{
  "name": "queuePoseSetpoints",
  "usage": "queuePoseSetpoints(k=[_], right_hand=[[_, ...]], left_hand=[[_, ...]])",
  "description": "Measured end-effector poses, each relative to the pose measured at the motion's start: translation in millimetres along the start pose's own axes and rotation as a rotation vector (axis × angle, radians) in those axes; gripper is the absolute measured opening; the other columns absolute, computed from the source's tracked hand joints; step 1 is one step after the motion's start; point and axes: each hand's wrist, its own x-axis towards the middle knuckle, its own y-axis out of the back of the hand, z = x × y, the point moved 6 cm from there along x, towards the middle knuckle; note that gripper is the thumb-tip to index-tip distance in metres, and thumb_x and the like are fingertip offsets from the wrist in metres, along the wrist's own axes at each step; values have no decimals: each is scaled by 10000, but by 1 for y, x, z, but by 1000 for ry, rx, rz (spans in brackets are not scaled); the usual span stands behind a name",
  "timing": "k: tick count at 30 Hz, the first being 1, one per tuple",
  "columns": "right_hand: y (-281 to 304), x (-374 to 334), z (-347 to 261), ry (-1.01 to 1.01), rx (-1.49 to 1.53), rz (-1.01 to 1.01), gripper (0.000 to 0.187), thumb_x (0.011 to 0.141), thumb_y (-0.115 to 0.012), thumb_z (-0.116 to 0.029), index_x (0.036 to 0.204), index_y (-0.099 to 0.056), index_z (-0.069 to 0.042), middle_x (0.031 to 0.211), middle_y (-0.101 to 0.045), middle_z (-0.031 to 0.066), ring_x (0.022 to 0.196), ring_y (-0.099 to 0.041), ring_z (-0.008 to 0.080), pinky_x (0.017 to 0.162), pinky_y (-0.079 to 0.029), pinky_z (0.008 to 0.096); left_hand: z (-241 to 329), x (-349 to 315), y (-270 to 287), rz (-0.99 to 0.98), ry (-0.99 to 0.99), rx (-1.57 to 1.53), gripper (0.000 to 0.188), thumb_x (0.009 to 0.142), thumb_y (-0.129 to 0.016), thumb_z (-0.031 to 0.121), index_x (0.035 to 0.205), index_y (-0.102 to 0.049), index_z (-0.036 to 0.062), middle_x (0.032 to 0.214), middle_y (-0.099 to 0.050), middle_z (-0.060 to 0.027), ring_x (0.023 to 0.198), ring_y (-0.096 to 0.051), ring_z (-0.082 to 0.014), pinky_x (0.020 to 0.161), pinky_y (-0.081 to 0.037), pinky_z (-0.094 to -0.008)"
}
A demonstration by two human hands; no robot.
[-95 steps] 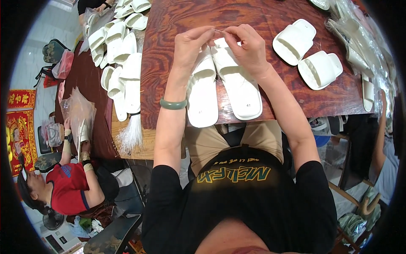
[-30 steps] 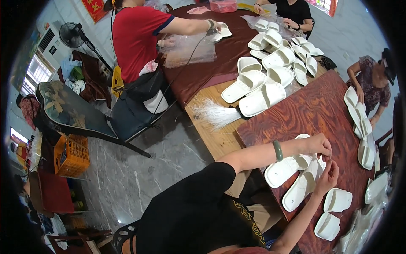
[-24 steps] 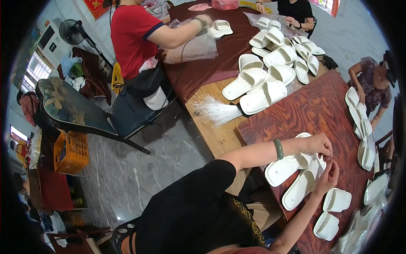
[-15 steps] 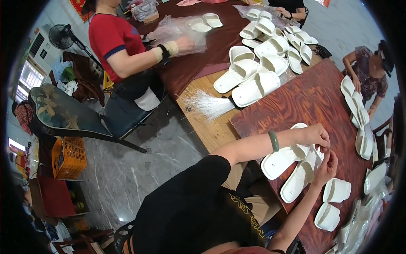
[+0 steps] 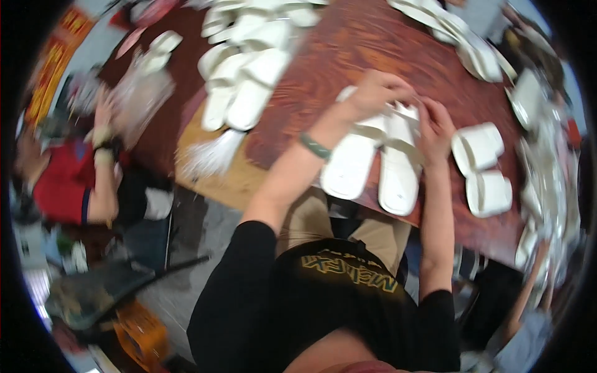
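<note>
Two white open-toed slippers, a left one [image 5: 351, 166] and a right one [image 5: 399, 180], lie side by side on the reddish-brown wood-grain tabletop [image 5: 348, 37] before me, heels toward me. Over their toe ends, my left hand [image 5: 380, 92] reaches in with its fingers pinched. My right hand [image 5: 436, 127] meets it there, also with bent, pinched fingertips. Anything between the fingertips is too small and blurred to make out. A green bangle [image 5: 315, 146] circles my left wrist. White material of another slipper [image 5: 346, 93] shows beyond my left wrist.
Two smaller-looking white slippers [image 5: 489, 194] lie right of my right hand. Many white slippers [image 5: 258, 65] are heaped at the far left, by a bundle of white strands [image 5: 214, 152]. A person in red [image 5: 65, 180] handles a clear plastic bag [image 5: 140, 99]. More slippers [image 5: 479, 56] and plastic bags line the right edge.
My view has swung round, so the slippers and table appear turned and nearer the middle. Both hands stay together over the slippers' toe ends, fingertips still pinched.
</note>
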Motion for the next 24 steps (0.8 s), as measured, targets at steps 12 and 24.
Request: queuePoseSetpoints(k=[12,24], right_hand=[[4,2,-21,19,-49,51,86,846,-643,-5,931,-653,7,756,-602,27,659,-535,64,581,-435,207],[0,2,-15,-6,-3,26,87,815,-668,-13,901,-664,-7,747,-617,56,610,-552,104,541,-443,235]], left_hand=[[5,0,-7,-18,77,-8,160,896,-609,110,949,-683,-22,856,-689,-79,782,-633,-127,682,-494,-235],[2,0,-3,-25,59,-35,164,882,-628,105,945,-678,-39,837,-686,-90,770,-644,-146,666,-498,-241]])
